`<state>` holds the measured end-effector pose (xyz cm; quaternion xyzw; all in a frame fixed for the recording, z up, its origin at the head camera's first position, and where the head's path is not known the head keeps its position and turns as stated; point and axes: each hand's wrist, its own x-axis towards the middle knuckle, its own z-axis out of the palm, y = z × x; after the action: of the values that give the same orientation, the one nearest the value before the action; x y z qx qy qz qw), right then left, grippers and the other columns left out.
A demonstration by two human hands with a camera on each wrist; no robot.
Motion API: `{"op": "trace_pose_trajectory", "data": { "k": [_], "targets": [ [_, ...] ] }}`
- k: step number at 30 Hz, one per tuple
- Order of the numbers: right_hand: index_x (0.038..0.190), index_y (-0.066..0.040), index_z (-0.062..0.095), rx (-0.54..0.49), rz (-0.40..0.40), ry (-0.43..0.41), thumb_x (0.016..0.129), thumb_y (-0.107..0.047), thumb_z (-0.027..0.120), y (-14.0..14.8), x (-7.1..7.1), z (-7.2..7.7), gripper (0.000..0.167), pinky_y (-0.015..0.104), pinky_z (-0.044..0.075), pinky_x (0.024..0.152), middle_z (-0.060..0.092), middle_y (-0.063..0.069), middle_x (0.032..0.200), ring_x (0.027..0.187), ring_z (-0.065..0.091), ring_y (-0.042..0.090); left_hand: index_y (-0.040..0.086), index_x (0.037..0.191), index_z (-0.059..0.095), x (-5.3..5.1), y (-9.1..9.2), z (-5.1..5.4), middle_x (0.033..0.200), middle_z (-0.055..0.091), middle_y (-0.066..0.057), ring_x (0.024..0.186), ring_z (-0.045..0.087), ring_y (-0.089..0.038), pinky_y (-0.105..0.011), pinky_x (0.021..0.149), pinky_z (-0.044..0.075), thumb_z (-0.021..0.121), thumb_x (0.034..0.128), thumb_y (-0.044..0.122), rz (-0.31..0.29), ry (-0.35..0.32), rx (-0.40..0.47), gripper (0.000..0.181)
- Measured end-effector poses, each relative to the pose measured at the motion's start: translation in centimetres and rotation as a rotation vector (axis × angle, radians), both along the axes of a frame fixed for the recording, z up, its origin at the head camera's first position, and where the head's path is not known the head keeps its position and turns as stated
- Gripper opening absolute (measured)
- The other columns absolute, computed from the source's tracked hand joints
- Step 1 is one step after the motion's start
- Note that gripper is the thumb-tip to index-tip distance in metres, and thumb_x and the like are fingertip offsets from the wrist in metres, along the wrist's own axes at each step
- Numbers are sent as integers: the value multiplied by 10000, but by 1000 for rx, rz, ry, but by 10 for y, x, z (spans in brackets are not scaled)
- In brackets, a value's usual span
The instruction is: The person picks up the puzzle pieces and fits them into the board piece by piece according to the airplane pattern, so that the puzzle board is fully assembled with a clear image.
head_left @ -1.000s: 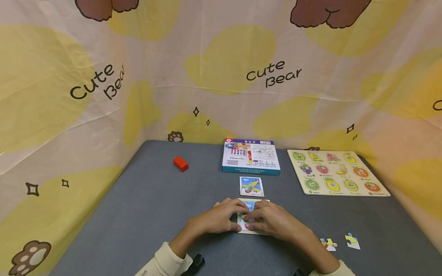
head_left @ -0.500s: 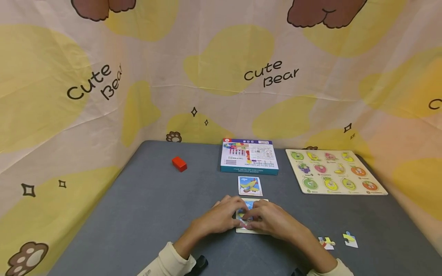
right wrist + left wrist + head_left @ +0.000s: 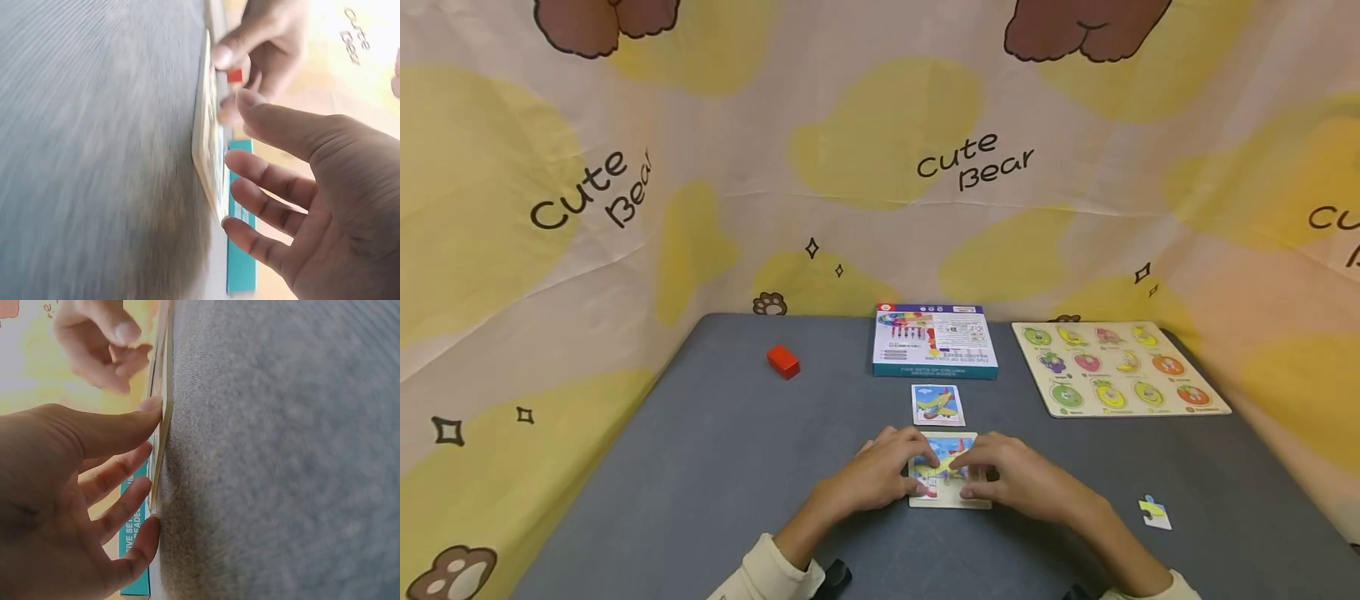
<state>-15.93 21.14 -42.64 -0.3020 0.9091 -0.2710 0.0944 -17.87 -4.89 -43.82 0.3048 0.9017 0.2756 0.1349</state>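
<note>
A jigsaw puzzle board with a pale frame lies flat before me, with an airplane picture in it; a bare pale patch shows at its lower right. At its left side rests my left hand, its thumb touching the near edge and its fingers loosely bent. Over the right side is my right hand, thumb and fingers spread apart with nothing between them. In the right wrist view its fingertips are close to the board. A loose puzzle piece, yellow and white, lies to the right of my right forearm.
Just beyond the board is a small airplane picture card. Behind it lies a flat box with a teal side. A fruit puzzle board is at the back right, and a red block at the back left.
My right hand has moved right and its fingers have spread, uncovering more of the picture. Its forearm now covers where another loose piece lay. The left hand stays; the head view has turned slightly.
</note>
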Motion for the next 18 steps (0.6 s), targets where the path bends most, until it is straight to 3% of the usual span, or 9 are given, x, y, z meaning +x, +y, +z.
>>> {"op": "trace_pose_trajectory", "data": {
  "k": [4,12,18],
  "targets": [
    [1238,-227,783,-1,-52,-15,949,-405,794,24,6,1,340,292,482,794,637,-167,979,917,539,45,275,1203,764,1,-1,-2,1345,616,110,1275,489,-173,-488,1019,420,818,945,212,2,-5,11,272],
    [1238,-200,781,-10,-118,69,890,-439,837,69,26,-1,426,298,499,802,652,-165,1007,937,553,33,264,1223,769,1,-1,0,1359,614,93,1274,487,-176,-480,1020,418,821,945,221,1,-3,9,286],
    [1228,-140,775,-63,-195,-20,860,-382,877,98,42,-2,452,254,538,653,668,-48,1087,941,530,54,266,1234,766,1,-2,1,1371,610,92,1270,488,-170,-496,1048,419,821,944,224,-3,-7,4,298]
  ]
}}
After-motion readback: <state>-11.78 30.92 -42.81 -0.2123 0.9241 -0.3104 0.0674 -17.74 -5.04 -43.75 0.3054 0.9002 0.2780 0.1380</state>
